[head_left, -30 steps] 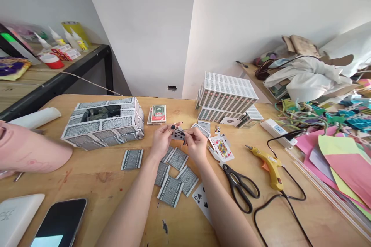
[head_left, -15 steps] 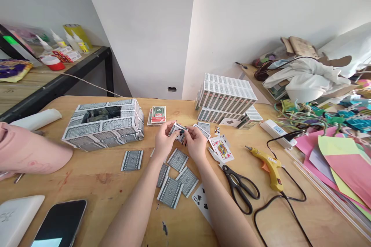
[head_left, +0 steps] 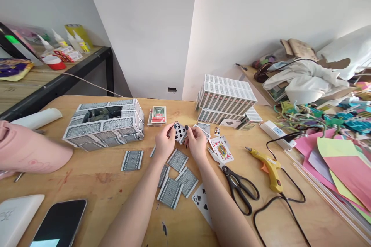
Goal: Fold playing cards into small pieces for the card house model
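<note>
A playing card [head_left: 179, 131] with black spade pips faces up between my two hands. My left hand [head_left: 165, 139] pinches its left edge, and my right hand [head_left: 197, 141] has closed fingers at its right side. Just below my hands lie several patterned card pieces with folded white edges, among them one piece [head_left: 177, 160] under my left wrist and another [head_left: 170, 192] nearer me. A six of spades [head_left: 202, 203] is partly covered by my right forearm. Right of my hand, a jack card [head_left: 222, 149] lies over other cards.
Black-handled scissors [head_left: 240, 189] and a yellow glue gun [head_left: 268, 166] with its cord lie at right. Behind stand stacked card boxes [head_left: 227, 94]. A box covered in cards [head_left: 104, 125], a pink bottle [head_left: 34, 150] and a phone [head_left: 59, 222] are at left.
The card between my hands has turned so its spade face shows flatter toward me. My fingers have shifted to its side edges. The things on the table stay put.
</note>
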`<move>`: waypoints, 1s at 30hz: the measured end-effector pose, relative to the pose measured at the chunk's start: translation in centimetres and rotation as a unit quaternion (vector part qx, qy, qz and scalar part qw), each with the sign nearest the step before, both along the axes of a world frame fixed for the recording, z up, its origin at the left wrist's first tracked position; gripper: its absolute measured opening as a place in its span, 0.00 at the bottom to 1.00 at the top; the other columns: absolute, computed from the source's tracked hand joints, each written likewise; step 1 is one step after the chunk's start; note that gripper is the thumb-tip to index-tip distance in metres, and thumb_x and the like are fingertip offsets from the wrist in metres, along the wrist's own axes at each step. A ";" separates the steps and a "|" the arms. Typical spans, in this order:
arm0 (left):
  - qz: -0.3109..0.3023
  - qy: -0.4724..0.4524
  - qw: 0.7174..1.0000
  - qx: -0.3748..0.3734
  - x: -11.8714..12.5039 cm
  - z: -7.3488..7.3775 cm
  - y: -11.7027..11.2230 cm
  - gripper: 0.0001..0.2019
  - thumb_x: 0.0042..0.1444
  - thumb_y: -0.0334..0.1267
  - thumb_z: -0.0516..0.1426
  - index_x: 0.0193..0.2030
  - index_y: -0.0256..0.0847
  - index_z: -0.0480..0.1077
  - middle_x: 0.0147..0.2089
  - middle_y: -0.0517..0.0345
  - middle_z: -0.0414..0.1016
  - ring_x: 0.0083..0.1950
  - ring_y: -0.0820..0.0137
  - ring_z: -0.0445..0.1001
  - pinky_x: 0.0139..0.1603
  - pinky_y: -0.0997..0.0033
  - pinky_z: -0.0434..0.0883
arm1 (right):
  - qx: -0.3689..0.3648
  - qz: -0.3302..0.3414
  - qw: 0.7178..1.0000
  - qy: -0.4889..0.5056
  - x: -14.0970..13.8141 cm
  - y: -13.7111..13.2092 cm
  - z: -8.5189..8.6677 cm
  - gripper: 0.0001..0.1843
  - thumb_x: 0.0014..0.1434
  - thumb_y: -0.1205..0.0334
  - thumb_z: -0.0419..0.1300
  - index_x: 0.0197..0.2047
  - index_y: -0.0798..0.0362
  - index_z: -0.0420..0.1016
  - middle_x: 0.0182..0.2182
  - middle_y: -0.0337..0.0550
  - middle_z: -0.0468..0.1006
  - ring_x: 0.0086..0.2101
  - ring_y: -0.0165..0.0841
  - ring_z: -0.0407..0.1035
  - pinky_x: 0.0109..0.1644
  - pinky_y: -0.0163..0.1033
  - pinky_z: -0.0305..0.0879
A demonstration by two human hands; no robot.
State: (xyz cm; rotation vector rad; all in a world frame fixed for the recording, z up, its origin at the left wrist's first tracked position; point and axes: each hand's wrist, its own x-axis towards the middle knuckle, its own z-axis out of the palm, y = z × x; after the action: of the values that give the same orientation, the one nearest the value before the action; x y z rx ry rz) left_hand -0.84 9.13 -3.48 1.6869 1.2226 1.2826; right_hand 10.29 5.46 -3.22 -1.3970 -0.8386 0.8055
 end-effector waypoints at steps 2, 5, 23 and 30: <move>0.010 -0.016 1.000 0.004 0.0 -0.1 0.1 0.12 0.57 0.38 0.51 0.45 0.38 0.69 0.42 0.50 0.76 0.39 0.69 0.75 0.39 0.70 0.72 | 0.015 0.010 1.000 0.011 -0.2 0.1 -0.4 0.17 0.49 0.48 0.60 0.32 0.53 0.66 0.21 0.36 0.71 0.16 0.26 0.62 0.17 0.31 0.58; 0.017 -0.019 1.000 0.007 0.0 -0.4 0.1 0.11 0.57 0.38 0.51 0.45 0.39 0.67 0.40 0.51 0.75 0.35 0.71 0.75 0.34 0.73 0.72 | 0.020 0.023 1.000 -0.006 -0.3 0.2 -0.9 0.17 0.44 0.52 0.64 0.33 0.54 0.67 0.23 0.37 0.71 0.20 0.27 0.64 0.19 0.30 0.60; -0.018 -0.004 1.000 0.013 -0.3 0.3 0.4 0.08 0.56 0.38 0.52 0.36 0.39 0.71 0.37 0.53 0.74 0.39 0.68 0.72 0.38 0.70 0.69 | -0.009 0.227 0.918 0.326 -0.2 -0.5 1.0 0.15 0.52 0.51 0.58 0.37 0.54 0.71 0.28 0.43 0.76 0.29 0.34 0.70 0.29 0.37 0.68; -0.057 0.047 0.994 0.084 -0.7 0.2 0.3 0.12 0.57 0.33 0.50 0.44 0.44 0.72 0.45 0.54 0.75 0.46 0.66 0.72 0.49 0.64 0.68 | -0.010 0.225 0.908 0.355 -0.2 -0.3 0.9 0.13 0.50 0.53 0.63 0.34 0.53 0.70 0.26 0.37 0.73 0.26 0.29 0.69 0.34 0.39 0.71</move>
State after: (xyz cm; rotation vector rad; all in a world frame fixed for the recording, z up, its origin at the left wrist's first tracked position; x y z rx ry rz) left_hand -1.49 9.41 -3.30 1.9269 1.0793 1.2787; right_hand 10.11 5.11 -2.33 -0.8119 -0.5674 1.5610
